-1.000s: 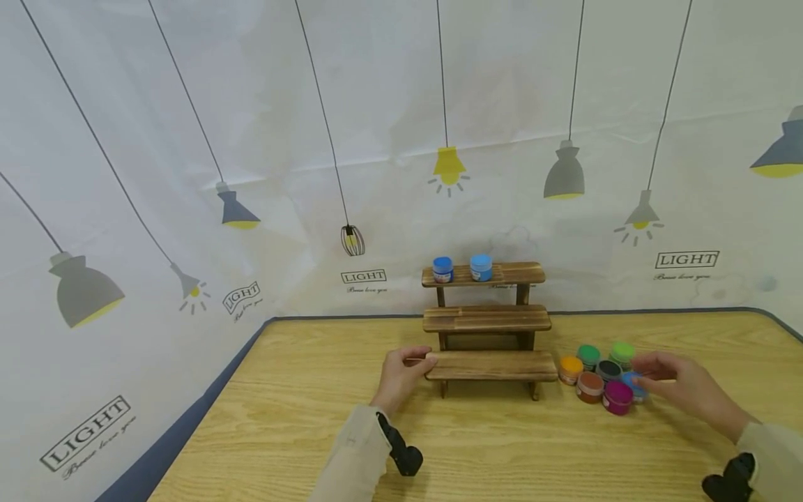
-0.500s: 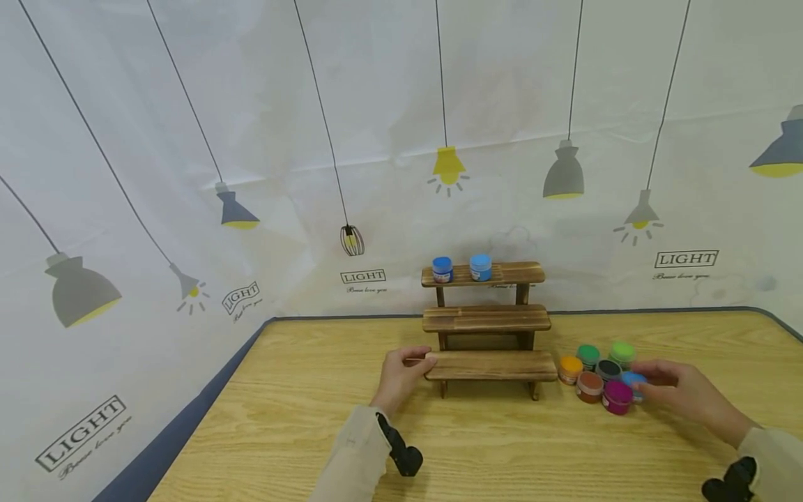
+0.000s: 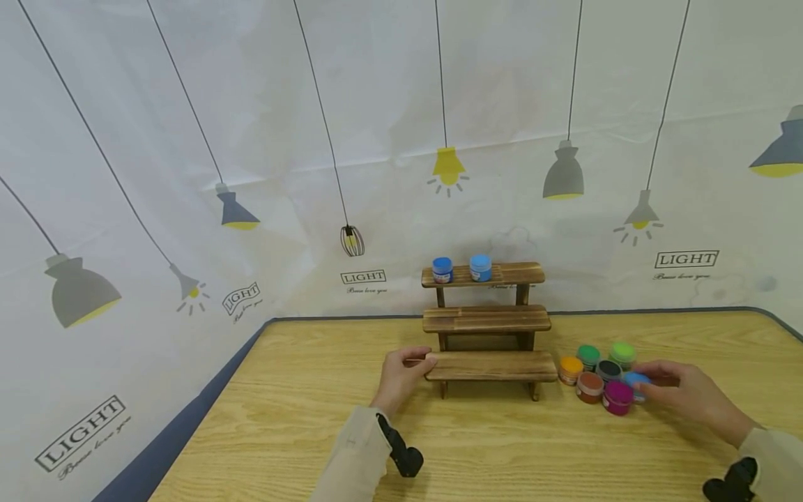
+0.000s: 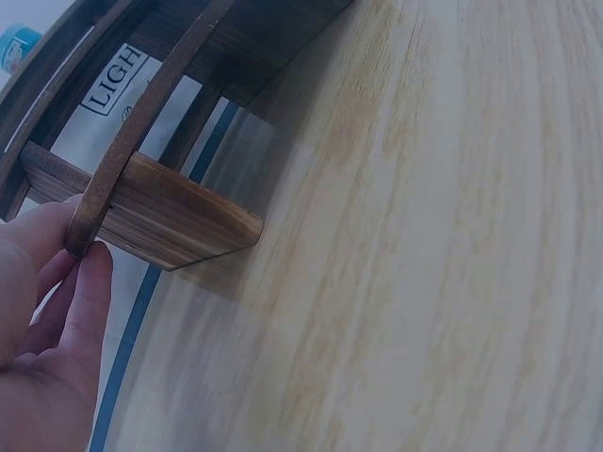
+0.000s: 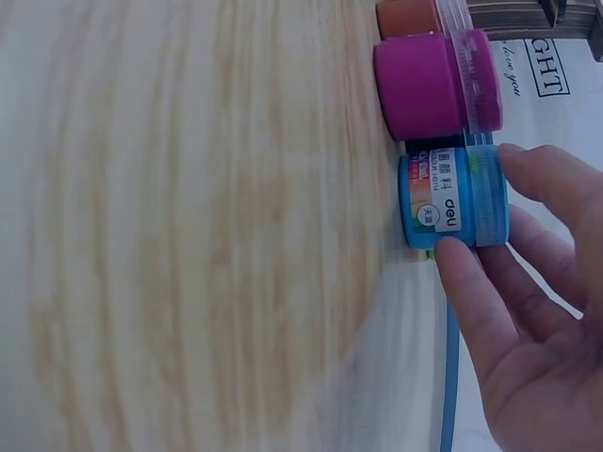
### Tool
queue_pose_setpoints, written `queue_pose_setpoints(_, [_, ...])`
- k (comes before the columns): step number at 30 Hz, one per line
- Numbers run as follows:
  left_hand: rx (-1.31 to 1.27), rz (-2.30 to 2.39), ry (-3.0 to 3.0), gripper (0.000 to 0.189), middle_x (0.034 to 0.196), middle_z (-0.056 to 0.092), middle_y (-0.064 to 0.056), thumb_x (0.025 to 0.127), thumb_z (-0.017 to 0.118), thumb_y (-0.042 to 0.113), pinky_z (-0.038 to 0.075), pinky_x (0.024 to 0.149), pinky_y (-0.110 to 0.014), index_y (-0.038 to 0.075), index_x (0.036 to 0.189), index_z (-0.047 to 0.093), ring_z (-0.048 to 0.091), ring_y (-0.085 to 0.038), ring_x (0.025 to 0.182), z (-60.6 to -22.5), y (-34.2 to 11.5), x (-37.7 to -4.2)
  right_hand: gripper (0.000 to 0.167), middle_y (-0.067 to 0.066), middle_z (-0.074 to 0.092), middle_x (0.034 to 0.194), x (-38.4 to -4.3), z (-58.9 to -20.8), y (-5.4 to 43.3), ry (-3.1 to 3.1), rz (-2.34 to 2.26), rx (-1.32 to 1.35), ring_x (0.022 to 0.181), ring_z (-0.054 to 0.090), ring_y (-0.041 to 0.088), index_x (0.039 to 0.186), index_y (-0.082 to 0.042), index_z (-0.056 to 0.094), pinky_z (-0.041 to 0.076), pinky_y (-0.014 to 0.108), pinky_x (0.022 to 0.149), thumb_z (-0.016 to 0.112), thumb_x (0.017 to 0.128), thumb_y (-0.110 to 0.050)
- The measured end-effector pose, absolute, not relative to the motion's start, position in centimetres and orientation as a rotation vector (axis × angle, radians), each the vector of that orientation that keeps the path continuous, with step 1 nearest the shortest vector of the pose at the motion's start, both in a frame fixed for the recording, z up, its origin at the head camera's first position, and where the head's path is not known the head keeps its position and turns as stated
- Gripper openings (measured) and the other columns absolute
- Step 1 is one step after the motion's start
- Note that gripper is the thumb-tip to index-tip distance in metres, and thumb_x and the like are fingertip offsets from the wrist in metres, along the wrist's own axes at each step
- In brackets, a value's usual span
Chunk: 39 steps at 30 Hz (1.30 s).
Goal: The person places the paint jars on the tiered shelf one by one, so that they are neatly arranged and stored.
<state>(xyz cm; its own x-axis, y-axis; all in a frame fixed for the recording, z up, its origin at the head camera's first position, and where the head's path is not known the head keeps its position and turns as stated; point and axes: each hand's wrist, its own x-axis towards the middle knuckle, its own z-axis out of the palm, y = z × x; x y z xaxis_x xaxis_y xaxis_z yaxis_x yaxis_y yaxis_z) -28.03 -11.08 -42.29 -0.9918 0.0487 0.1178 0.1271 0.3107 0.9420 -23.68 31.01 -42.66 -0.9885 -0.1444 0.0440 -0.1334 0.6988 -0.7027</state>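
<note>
My left hand (image 3: 401, 376) pinches the left end of the lowest step of a three-tier wooden display stand (image 3: 489, 366). In the left wrist view, thumb and fingers (image 4: 87, 301) grip the board's end from both sides. At the right, my right hand (image 3: 686, 394) holds a light-blue paint jar (image 3: 637, 380) at the edge of a jar cluster. The right wrist view shows this blue jar (image 5: 452, 198) with a clear-rimmed lid and a white label; one fingertip touches its body, another its lid. A magenta jar (image 3: 617, 397) stands right against it.
Other jars stand close together: orange (image 3: 571, 369), dark green (image 3: 588, 356), light green (image 3: 623, 354), black (image 3: 609, 371) and brown (image 3: 590, 387). Two blue jars (image 3: 480, 268) sit on the stand's top step. Behind the wooden table (image 3: 314, 390) is a printed wall covering (image 3: 389, 188).
My right hand has lowered its fingers slightly and closed them on the light-blue jar, which has shifted very little. My left hand and the stand have stayed in place.
</note>
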Motion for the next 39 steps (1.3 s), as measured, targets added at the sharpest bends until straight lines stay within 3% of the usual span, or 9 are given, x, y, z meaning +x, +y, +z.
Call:
queue_pose_setpoints(4, [-0.170,-1.798,-2.484,0.029,0.097,0.061,-0.008,0.082,0.065,0.018,0.049,0.067,-0.029,0.001,0.105,0.065,0.059,-0.018,0.081,-42.2,-11.0,-27.9,0.051,0.028,0.054,0.109,-23.6,-42.6,31.2,2.893,-1.169,-0.215,0.094,0.054,0.038,0.116,0.010,0.050,0.049,0.032,0.066,0.056,0.088,-0.032])
queue_pose_setpoints(8, [-0.165,-1.803,-2.478,0.028,0.097,0.061,-0.009,0.081,0.065,0.018,0.049,0.067,-0.029,0.001,0.104,0.065,0.059,-0.018,0.081,-42.3,-11.0,-28.0,0.052,0.028,0.053,0.109,-23.8,-42.8,31.5,2.873,-1.171,-0.209,0.094,0.054,0.036,0.117,0.011,0.048,0.049,0.034,0.067,0.054,0.088,-0.032])
queue_pose_setpoints(14, [-0.174,-1.793,-2.481,0.029,0.096,0.061,-0.008,0.081,0.066,0.018,0.049,0.066,-0.029,0.001,0.104,0.065,0.059,-0.017,0.080,-42.4,-11.0,-28.0,0.050,0.031,0.050,0.111,-24.1,-43.3,31.9,2.821,-1.213,-0.268,0.091,0.056,0.030,0.119,0.015,0.043,0.049,0.027,0.067,0.056,0.088,-0.022])
queue_pose_setpoints(17, [-0.172,-1.799,-2.483,0.029,0.096,0.061,-0.008,0.081,0.066,0.018,0.049,0.067,-0.029,0.001,0.105,0.065,0.059,-0.017,0.080,-42.4,-11.0,-28.0,0.051,0.032,0.049,0.111,-24.1,-43.3,31.9,2.803,-1.228,-0.294,0.092,0.056,0.034,0.119,0.016,0.042,0.049,0.027,0.067,0.059,0.086,-0.019])
queue_pose_setpoints(39, [-0.156,-1.817,-2.480,0.027,0.096,0.061,-0.007,0.081,0.066,0.019,0.049,0.067,-0.030,0.004,0.104,0.066,0.059,-0.017,0.082,-42.4,-11.1,-28.2,0.057,0.034,0.047,0.112,-23.7,-42.3,31.8,2.802,-1.226,-0.230,0.092,0.054,0.038,0.121,0.015,0.041,0.050,0.034,0.066,0.057,0.087,-0.028])
